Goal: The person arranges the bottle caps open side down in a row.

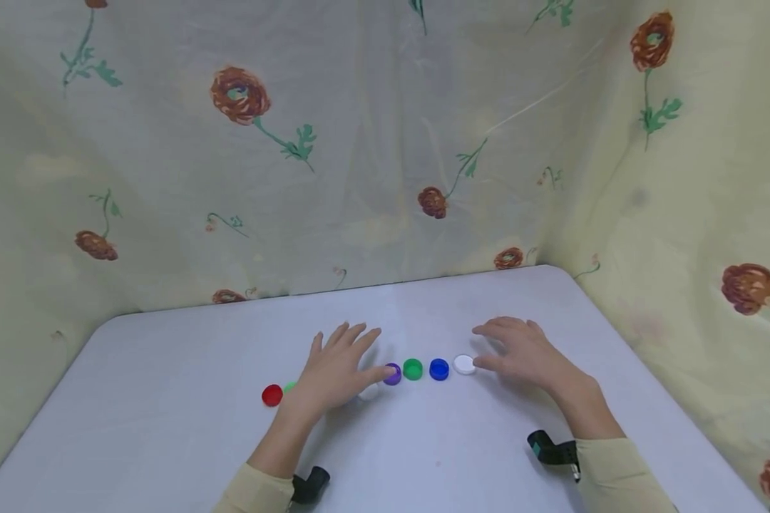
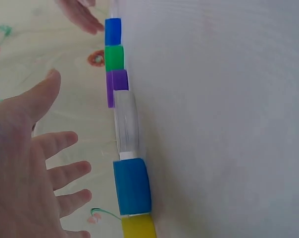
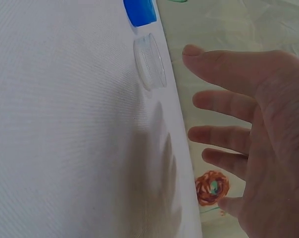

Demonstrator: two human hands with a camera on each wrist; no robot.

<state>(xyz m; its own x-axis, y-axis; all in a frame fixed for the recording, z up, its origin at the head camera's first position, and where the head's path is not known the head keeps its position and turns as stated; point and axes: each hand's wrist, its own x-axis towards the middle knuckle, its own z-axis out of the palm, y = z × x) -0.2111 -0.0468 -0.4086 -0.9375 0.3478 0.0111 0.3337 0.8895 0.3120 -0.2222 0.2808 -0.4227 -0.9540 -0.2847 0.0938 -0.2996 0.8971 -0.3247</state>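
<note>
A row of coloured bottle caps lies on the white table. From the left in the head view come a red cap (image 1: 272,395) and a light green cap (image 1: 289,387), then a clear cap (image 1: 368,392), a purple cap (image 1: 392,377), a green cap (image 1: 413,369), a dark blue cap (image 1: 439,369) and a clear whitish cap (image 1: 464,365). My left hand (image 1: 335,372) hovers over the row's left half, fingers spread; a blue cap (image 2: 132,187) and yellow cap (image 2: 138,227) beneath show in the left wrist view. Beside the right end, my right hand (image 1: 525,354) hovers with extended fingers, holding nothing.
The white table (image 1: 167,442) has rounded far corners. Behind it and along its right side hangs a pale flowered curtain (image 1: 372,142). A black wrist camera (image 1: 311,486) sits at the left cuff, another black camera (image 1: 552,450) at the right.
</note>
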